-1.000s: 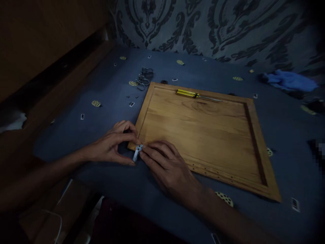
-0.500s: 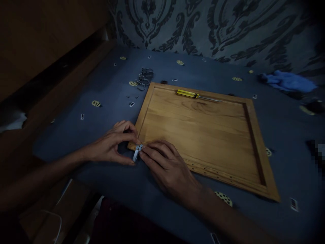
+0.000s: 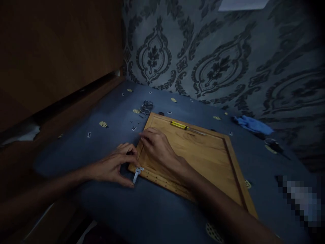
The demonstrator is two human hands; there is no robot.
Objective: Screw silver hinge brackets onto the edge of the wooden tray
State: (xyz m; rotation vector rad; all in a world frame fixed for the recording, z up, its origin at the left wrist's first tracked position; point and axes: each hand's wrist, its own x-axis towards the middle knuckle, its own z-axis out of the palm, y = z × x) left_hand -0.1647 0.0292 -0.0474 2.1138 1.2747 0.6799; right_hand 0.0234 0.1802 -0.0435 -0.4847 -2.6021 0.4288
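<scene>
A small metal hinge (image 3: 137,174) lies at the near left corner of the framed wooden panel (image 3: 200,149), its arm jutting past the panel's edge. My left hand (image 3: 114,166) steadies it between forefinger and thumb, the forefinger by the upper plate and the thumb by the lower end. Over the panel's left part, my right hand (image 3: 159,145) reaches toward the left with fingers bent and no visible object in them. Small dark screws (image 3: 138,123) lie on the cloth just beyond its fingertips. A row of small holes runs along the panel's near edge.
A yellow-and-black screwdriver (image 3: 180,125) rests on the panel's far rim. Beyond the far left corner sit several metal hinge-like parts (image 3: 146,109). A blue cloth (image 3: 254,124) lies at the right. Patterned wall (image 3: 182,64) and wooden furniture (image 3: 61,61) bound the dark blue surface.
My right hand has left the hinge and moved away from me and leftward over the panel. The left hand stays at the hinge. The camera view has tilted upward.
</scene>
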